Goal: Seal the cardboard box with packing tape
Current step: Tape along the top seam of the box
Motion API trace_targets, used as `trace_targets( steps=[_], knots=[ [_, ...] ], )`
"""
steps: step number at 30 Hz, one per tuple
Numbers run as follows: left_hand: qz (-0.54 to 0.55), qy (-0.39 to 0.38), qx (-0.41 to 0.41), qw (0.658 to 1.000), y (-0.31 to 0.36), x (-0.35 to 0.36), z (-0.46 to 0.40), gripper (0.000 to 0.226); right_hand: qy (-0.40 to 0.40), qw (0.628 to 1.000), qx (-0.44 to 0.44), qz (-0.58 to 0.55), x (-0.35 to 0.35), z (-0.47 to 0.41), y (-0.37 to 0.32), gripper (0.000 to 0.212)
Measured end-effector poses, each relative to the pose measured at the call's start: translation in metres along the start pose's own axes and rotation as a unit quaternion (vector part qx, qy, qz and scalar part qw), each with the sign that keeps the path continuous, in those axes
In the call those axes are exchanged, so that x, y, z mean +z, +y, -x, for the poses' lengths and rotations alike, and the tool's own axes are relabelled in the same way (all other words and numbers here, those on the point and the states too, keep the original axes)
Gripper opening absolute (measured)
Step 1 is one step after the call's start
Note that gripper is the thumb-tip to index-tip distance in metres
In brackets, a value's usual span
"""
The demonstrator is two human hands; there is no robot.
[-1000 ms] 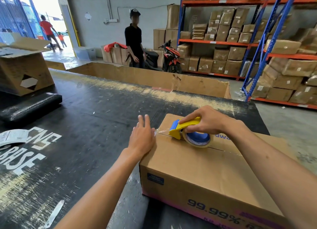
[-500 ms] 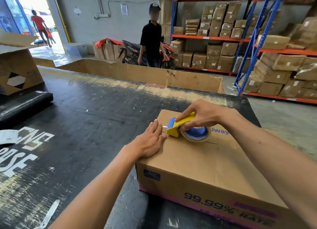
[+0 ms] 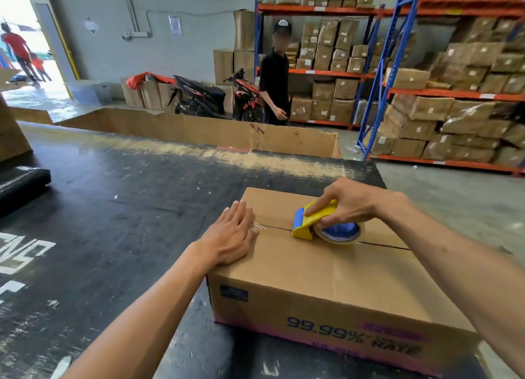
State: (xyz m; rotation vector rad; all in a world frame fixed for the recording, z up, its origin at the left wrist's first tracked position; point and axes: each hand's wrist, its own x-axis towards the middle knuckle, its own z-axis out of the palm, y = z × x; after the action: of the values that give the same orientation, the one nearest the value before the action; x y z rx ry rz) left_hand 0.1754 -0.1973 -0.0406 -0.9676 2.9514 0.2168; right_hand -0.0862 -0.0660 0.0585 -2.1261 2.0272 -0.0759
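Note:
A closed cardboard box point(image 3: 326, 276) lies on the black table, its top flaps meeting in a seam that runs left to right. My right hand point(image 3: 350, 205) grips a yellow and blue tape dispenser point(image 3: 315, 222) with a roll of clear tape, pressed on the seam near the middle of the box top. A strip of clear tape point(image 3: 277, 227) covers the seam from the dispenser to the box's left edge. My left hand point(image 3: 231, 233) lies flat, fingers together, on the left end of the box top, over the tape's start.
The black table point(image 3: 113, 208) extends left and far, with white lettering at its left edge and a black wrapped bundle point(image 3: 22, 182). A long open cardboard bin point(image 3: 199, 131) stands behind it. A person in black point(image 3: 275, 74) stands by motorbikes; shelves of boxes fill the right.
My right hand has drawn the dispenser to the right along the seam, laying tape. My left hand has moved up from the box's side edge and now presses flat on the top.

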Motion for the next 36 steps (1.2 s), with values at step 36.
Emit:
trace_targets(
  steps=[36],
  knots=[
    [-0.017, -0.047, 0.072, 0.996, 0.144, 0.021, -0.044, 0.119, -0.024, 0.999, 0.034, -0.015, -0.008, 0.077, 0.078, 0.034]
  ],
)
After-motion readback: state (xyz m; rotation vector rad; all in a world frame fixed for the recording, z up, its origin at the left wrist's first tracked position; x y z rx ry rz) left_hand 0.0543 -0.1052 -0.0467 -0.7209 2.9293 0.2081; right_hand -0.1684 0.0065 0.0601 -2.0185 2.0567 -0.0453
